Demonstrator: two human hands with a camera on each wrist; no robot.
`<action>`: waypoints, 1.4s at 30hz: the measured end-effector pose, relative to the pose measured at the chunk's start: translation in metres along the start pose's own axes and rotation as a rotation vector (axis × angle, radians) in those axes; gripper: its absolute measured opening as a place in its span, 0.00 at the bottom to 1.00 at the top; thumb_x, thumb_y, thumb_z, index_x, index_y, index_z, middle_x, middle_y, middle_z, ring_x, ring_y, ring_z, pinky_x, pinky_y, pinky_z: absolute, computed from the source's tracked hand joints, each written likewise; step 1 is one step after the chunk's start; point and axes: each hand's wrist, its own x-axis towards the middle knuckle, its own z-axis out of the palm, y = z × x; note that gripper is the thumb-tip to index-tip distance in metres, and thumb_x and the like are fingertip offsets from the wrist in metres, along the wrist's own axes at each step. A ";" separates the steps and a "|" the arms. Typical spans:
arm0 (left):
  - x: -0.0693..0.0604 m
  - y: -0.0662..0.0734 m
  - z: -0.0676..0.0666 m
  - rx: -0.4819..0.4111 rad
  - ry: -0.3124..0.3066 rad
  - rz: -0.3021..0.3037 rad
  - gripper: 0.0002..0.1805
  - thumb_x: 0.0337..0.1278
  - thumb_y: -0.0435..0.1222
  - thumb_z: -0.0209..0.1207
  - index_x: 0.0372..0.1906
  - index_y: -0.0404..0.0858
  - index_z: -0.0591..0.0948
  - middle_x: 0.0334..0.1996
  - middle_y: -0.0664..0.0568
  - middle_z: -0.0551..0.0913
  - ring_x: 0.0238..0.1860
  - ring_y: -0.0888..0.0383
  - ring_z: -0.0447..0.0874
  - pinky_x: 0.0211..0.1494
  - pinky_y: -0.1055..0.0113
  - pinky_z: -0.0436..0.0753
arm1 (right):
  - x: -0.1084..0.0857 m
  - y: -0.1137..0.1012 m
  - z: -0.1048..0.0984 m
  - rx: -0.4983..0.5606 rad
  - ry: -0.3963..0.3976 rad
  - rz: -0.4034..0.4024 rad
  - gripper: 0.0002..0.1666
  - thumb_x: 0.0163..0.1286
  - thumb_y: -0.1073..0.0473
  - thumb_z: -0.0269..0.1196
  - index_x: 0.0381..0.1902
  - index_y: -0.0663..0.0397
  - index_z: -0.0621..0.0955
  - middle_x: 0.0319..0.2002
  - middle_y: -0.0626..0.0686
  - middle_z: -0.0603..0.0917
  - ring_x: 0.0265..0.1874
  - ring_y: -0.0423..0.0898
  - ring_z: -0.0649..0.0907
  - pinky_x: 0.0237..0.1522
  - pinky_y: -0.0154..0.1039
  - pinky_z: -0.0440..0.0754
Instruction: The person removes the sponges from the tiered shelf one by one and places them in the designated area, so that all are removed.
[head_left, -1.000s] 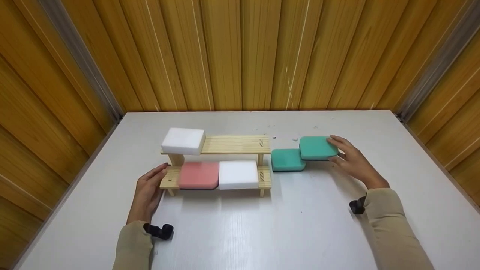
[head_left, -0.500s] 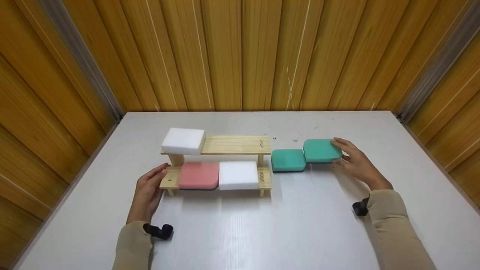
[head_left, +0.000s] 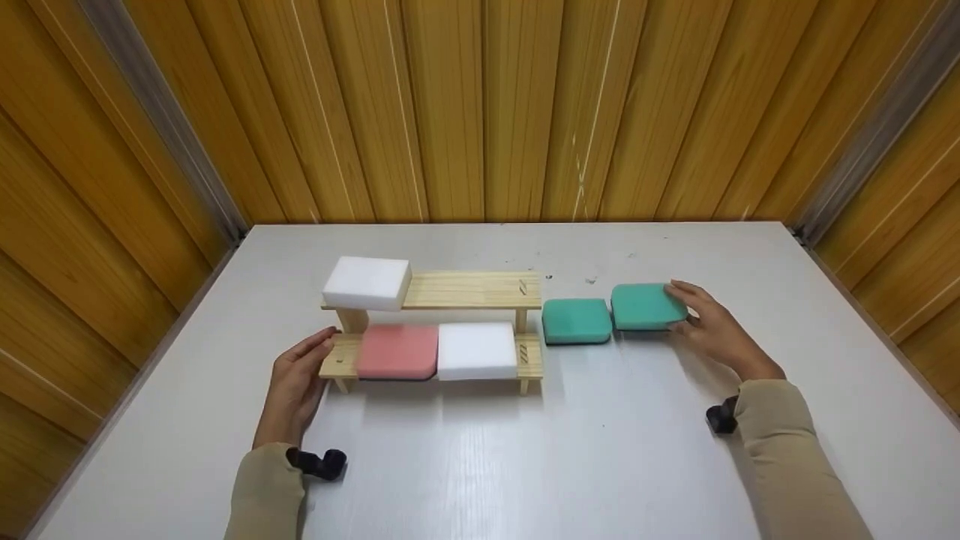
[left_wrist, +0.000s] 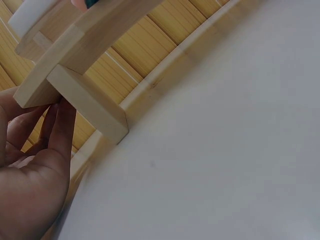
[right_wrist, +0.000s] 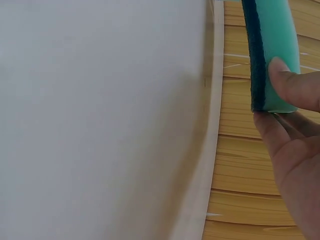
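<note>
My right hand (head_left: 716,330) pinches the right edge of a green sponge (head_left: 646,305) with a dark scouring layer underneath. In the right wrist view the thumb lies on its green side (right_wrist: 280,45), with other fingers at its end. To its left, a narrow gap away, lies a second green sponge (head_left: 576,320). My left hand (head_left: 298,379) grips the left end of the lower board of a two-step wooden stand (head_left: 472,289); in the left wrist view, fingers (left_wrist: 62,127) reach under that board. A pink sponge (head_left: 397,350) and a white sponge (head_left: 477,349) sit side by side there.
Another white sponge (head_left: 367,282) rests on the left end of the upper step. Everything stands on a white table (head_left: 480,465). Yellow wood-look panels (head_left: 510,112) rise behind it and at both sides.
My right hand has drawn its green sponge right and a little nearer; it formerly overlapped the other green sponge in view and now shows a gap. The left hand has stayed put.
</note>
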 end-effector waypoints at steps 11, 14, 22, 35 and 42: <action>0.002 -0.002 -0.001 0.036 0.007 0.015 0.10 0.59 0.29 0.61 0.39 0.47 0.86 0.43 0.62 0.84 0.51 0.67 0.80 0.60 0.73 0.79 | 0.003 0.003 0.001 -0.020 -0.062 0.093 0.37 0.67 0.72 0.57 0.72 0.67 0.57 0.73 0.68 0.52 0.72 0.70 0.52 0.69 0.64 0.60; 0.002 -0.002 -0.001 0.049 0.009 0.021 0.10 0.59 0.29 0.62 0.40 0.47 0.86 0.42 0.63 0.84 0.50 0.67 0.80 0.60 0.73 0.79 | 0.004 0.002 0.001 -0.032 -0.072 0.109 0.37 0.68 0.71 0.57 0.72 0.66 0.57 0.73 0.67 0.52 0.72 0.69 0.51 0.69 0.64 0.60; 0.001 -0.002 0.000 0.034 0.011 0.013 0.11 0.59 0.28 0.61 0.36 0.48 0.86 0.41 0.63 0.85 0.49 0.67 0.81 0.60 0.73 0.79 | 0.005 0.002 0.001 -0.005 -0.104 0.142 0.38 0.68 0.70 0.58 0.73 0.64 0.57 0.74 0.66 0.52 0.73 0.68 0.50 0.70 0.64 0.57; 0.001 -0.002 0.000 0.028 0.021 -0.004 0.11 0.59 0.29 0.61 0.42 0.46 0.86 0.46 0.60 0.82 0.53 0.65 0.80 0.62 0.71 0.78 | 0.006 0.007 0.003 -0.010 -0.144 0.141 0.38 0.68 0.69 0.58 0.72 0.66 0.57 0.74 0.67 0.52 0.72 0.69 0.50 0.71 0.64 0.57; 0.003 -0.002 -0.001 0.075 0.024 0.005 0.13 0.60 0.29 0.60 0.49 0.43 0.84 0.46 0.61 0.82 0.51 0.66 0.81 0.61 0.73 0.78 | 0.005 0.006 0.003 -0.029 -0.174 0.134 0.38 0.67 0.68 0.59 0.72 0.67 0.58 0.73 0.68 0.52 0.71 0.71 0.52 0.71 0.67 0.52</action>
